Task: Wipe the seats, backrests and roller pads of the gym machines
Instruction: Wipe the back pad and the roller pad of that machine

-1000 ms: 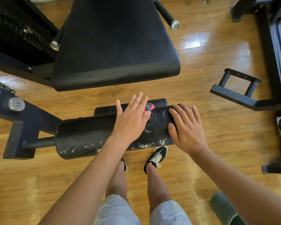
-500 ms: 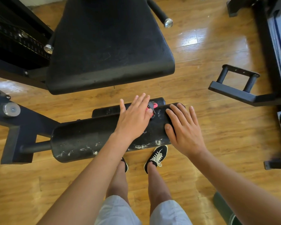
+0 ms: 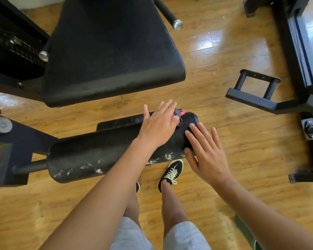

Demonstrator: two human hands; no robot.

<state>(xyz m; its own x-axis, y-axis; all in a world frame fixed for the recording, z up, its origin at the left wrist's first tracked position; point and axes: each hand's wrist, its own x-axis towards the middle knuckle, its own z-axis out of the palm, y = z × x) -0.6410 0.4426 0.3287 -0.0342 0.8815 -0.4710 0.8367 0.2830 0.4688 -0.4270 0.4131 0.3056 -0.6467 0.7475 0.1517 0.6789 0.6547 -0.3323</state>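
Observation:
A worn black roller pad (image 3: 98, 156) with white cracks lies across the middle of the view on a black steel arm. My left hand (image 3: 159, 125) lies flat on its top near the right end, fingers straight, pressing a small pink and grey cloth (image 3: 178, 114) that peeks out past the fingertips. Spread and straight-fingered, my right hand (image 3: 205, 152) touches the pad's right end with its fingertips and thumb. Beyond the pad stands the machine's large black seat (image 3: 108, 51).
A second black roller (image 3: 121, 121) lies just behind the pad. Chrome-tipped handles (image 3: 168, 13) flank the seat. Another machine's black frame and foot bracket (image 3: 255, 91) stand at the right on the wooden floor. My feet in black shoes (image 3: 171, 173) are under the pad.
My left hand has slid the cloth to the right along the roller pad. My right hand has drawn back to the pad's right end, its palm now off the pad.

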